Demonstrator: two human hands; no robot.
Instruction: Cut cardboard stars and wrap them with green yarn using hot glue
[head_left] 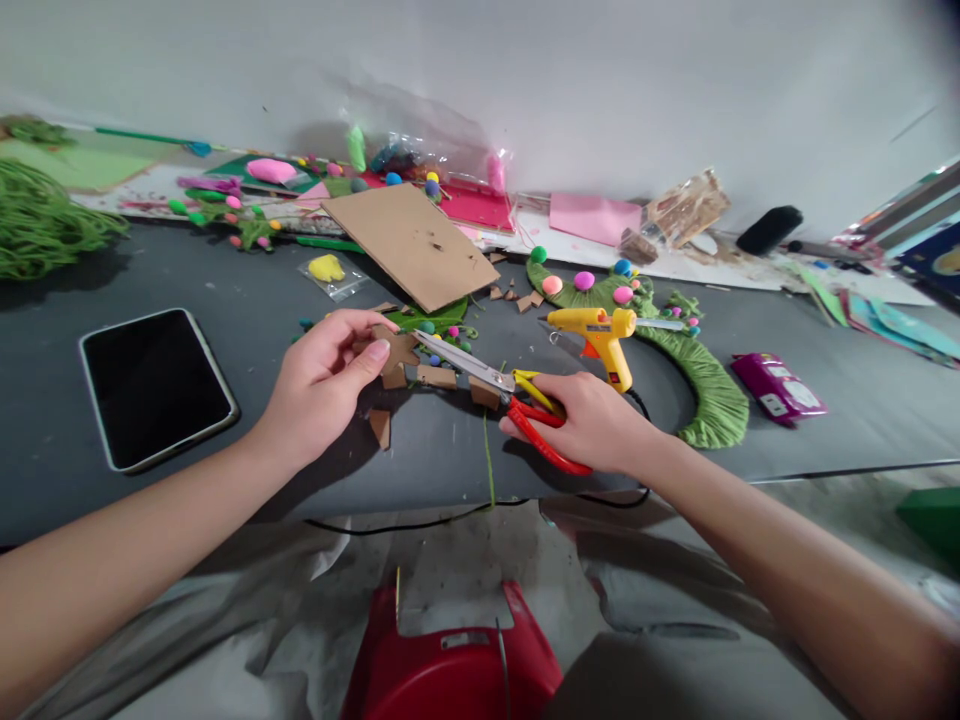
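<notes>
1. While pinching a small cardboard piece (396, 352) at frame centre, left hand (322, 385) closed on its near edge.
2. Right hand (592, 420) gripping red-handled scissors (495, 385), blades at the piece's right edge.
3. Open grey mat (67, 280) between tablet (154, 385) and left hand; glue gun (600, 335) just beyond right hand.

Left hand (322, 385) pinching a small brown cardboard piece (397, 352) between thumb and fingers. Right hand (592, 420) gripping red-handled scissors (495, 385), blades pointing to ten o'clock, tips right at the cardboard. Yellow glue gun (600, 335) lying at twelve o'clock of the right hand. Dark tablet (154, 385) flat at nine o'clock. Cardboard sheet (412, 245) beyond, at twelve.
</notes>
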